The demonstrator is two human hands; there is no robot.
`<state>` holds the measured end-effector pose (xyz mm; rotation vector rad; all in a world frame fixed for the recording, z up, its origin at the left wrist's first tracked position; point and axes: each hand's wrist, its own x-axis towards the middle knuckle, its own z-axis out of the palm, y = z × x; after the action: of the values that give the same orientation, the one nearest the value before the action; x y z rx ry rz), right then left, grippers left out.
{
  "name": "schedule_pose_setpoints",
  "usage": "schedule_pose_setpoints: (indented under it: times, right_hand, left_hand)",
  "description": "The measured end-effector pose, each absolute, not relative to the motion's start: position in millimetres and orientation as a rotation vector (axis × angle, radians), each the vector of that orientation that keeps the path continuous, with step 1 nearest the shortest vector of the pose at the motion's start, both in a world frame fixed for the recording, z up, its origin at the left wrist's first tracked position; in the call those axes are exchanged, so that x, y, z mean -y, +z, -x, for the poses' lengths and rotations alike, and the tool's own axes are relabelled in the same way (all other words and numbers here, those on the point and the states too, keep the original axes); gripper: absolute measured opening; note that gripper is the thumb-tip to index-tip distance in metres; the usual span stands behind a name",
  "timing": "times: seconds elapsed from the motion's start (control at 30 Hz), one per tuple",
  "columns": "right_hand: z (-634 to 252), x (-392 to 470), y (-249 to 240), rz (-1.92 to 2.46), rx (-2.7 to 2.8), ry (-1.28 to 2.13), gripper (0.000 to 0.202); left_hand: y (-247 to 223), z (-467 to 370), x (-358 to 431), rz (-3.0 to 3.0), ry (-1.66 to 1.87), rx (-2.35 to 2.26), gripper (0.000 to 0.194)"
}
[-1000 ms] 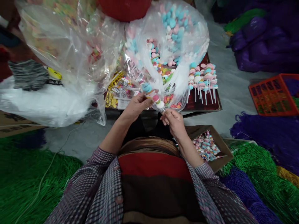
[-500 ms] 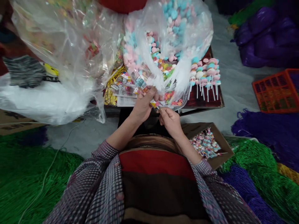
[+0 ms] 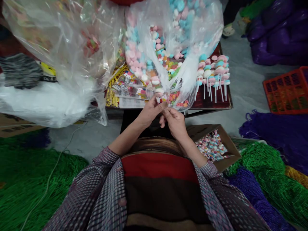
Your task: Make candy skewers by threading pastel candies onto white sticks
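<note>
My left hand [image 3: 152, 110] is closed on a clear printed wrapper [image 3: 161, 98] at the table's front edge, with pink and white candy showing just above the fingers. Touching it from the right, my right hand [image 3: 175, 121] is pinched at the wrapper's lower end; what lies between its fingertips is too small to make out. Behind both hands, an open plastic bag [image 3: 190, 72] holds pink, blue and white candies and colourful gummy rings. Candy skewers on white sticks [image 3: 218, 72] lie to the right. Printed wrappers [image 3: 130, 91] and gold ties [image 3: 112, 96] lie to the left.
A large clear bag [image 3: 72, 48] covers the table's left part. A cardboard box [image 3: 231, 150] of wrapped candies stands below right. An orange crate [image 3: 286, 91], purple sacks [image 3: 276, 38] and green strands [image 3: 262, 163] are on the right, more green strands [image 3: 48, 179] on the left.
The wrapper has turned in my left hand, and its blue printed end no longer shows above the fingers. Both hands have come closer together. The whole view has shifted slightly.
</note>
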<state>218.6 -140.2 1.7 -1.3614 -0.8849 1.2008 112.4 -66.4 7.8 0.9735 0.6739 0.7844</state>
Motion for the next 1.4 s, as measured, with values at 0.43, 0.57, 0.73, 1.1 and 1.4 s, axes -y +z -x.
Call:
schedule_pose_setpoints:
  times: [0.43,0.57,0.73,1.1,1.4]
  right_hand:
    - [-235.6,141.0,3.7,1.581,1.161,0.757,0.044]
    - [-234.7,135.2,4.4,1.544,1.226,0.792,0.043]
    - [-229.0,131.9,1.3,1.524,1.207,0.727,0.037]
    - [-213.3,138.4,3.0,1.469,1.125,0.862,0.04]
    - [-247.4,129.0,20.0,1.448,1.359,1.031,0.054]
  left_hand:
    - [-0.4,-97.9,53.3,-1.577,0.944,-0.877,0.021]
    - [-7.9,-99.4,56.2,-1.557,0.923,-0.884,0.029]
    - [-12.0,-92.3,54.0,-1.254,0.907,-0.8,0.041]
    - [21.7,-104.6,52.0,-0.962,0.721,-0.502,0.05]
    - [20.4,-100.3,56.6,-0.981,0.853,-0.599,0.046]
